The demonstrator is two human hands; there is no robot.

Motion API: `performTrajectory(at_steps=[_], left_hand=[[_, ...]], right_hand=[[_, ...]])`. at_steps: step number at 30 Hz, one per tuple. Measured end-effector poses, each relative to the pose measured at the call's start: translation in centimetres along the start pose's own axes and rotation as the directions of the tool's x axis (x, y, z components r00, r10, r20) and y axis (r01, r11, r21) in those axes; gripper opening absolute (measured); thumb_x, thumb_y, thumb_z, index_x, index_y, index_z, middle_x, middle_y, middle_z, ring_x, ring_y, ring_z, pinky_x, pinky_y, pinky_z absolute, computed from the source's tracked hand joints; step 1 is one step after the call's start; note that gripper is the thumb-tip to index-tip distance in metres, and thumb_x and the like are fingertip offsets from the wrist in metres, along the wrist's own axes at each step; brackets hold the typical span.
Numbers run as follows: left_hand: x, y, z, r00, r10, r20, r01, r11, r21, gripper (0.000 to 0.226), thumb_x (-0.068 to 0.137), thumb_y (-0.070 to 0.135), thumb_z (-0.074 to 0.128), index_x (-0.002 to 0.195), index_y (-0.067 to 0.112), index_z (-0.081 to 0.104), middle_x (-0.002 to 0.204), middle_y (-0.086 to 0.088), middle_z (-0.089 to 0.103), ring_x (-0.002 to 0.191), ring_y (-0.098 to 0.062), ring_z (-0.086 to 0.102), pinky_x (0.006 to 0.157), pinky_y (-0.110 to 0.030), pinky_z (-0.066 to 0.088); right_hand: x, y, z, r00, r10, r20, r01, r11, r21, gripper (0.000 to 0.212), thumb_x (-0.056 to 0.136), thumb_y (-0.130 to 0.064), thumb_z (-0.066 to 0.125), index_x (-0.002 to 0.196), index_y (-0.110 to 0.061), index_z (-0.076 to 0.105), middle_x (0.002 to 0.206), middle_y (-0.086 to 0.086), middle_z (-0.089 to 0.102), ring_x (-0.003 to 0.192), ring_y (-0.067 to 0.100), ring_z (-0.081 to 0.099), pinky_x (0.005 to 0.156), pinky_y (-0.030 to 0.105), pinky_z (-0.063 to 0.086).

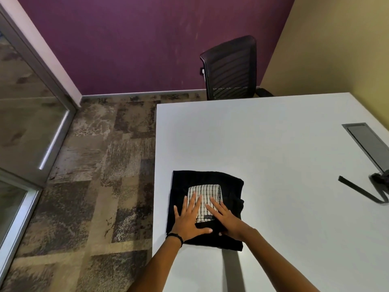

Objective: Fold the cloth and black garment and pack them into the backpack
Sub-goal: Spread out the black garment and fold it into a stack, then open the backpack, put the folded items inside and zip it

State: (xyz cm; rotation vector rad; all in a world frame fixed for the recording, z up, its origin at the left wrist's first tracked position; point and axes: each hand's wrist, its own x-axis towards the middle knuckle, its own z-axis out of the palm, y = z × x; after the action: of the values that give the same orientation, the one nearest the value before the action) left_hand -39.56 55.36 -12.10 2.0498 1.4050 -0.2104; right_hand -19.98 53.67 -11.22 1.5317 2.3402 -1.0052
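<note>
A folded black garment [229, 186] lies near the left edge of the white table [273, 133]. On top of it sits a folded white cloth with dark checks [208, 191]. My left hand [189, 218] lies flat with fingers spread, partly on the checked cloth and partly on the black garment. My right hand [224, 218] presses flat on the near right part of the checked cloth. At the right edge of the view, a black strap and a dark part of the backpack [379, 178] show on the table; the remainder is out of view.
A grey cable hatch [366, 142] is set into the table at the right. A black mesh office chair [230, 68] stands beyond the table's far edge by the purple wall. Patterned carpet and a glass partition lie to the left.
</note>
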Motion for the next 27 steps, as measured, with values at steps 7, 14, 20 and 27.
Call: performTrajectory(at_steps=[7,14,20,27], left_hand=[[0.0,-1.5,-0.4,0.997,-0.064,-0.031,0.063,0.997,-0.036,0.119,0.04,0.1,0.01,0.129,0.037,-0.035,0.14,0.011,-0.042,0.133,-0.016,-0.035,0.109,-0.061,-0.01],[0.0,-1.0,-0.9,0.993,-0.116,-0.032,0.116,0.993,0.011,0.132,0.034,0.101,0.003,0.138,0.025,-0.03,0.141,0.006,-0.039,0.139,-0.018,-0.026,0.113,-0.056,-0.007],[-0.6,0.4,-2.0,0.984,-0.177,0.002,0.176,0.982,0.062,0.109,0.078,0.068,0.053,0.147,0.021,-0.017,0.156,-0.002,-0.022,0.145,-0.027,-0.012,0.115,-0.054,0.002],[0.0,2.4,-4.7,0.955,-0.252,0.155,0.235,0.965,0.121,0.097,0.089,0.044,0.057,0.149,0.015,-0.013,0.156,-0.008,-0.019,0.144,-0.039,0.0,0.116,-0.053,0.016]], right_hand=[[2.2,-0.7,-0.8,1.0,-0.027,-0.004,0.027,0.998,-0.06,0.102,0.083,-0.01,0.067,0.146,-0.027,-0.012,0.15,-0.006,-0.027,0.142,0.028,-0.021,0.115,0.056,0.009],[2.3,-0.1,-0.3,0.995,-0.076,-0.057,0.071,0.995,-0.073,0.103,0.083,-0.012,0.066,0.143,-0.03,-0.015,0.154,-0.004,-0.023,0.143,0.027,-0.017,0.117,0.052,0.013],[1.2,0.1,0.2,0.987,-0.113,-0.112,0.109,0.993,-0.04,0.09,0.088,-0.011,0.057,0.145,-0.025,-0.011,0.154,-0.003,-0.019,0.144,0.025,-0.015,0.117,0.051,0.015],[-1.7,2.7,0.8,0.965,-0.151,-0.213,0.166,0.985,0.053,0.071,0.095,-0.017,0.046,0.148,-0.027,0.001,0.155,-0.01,-0.009,0.146,0.019,0.004,0.119,0.039,0.017]])
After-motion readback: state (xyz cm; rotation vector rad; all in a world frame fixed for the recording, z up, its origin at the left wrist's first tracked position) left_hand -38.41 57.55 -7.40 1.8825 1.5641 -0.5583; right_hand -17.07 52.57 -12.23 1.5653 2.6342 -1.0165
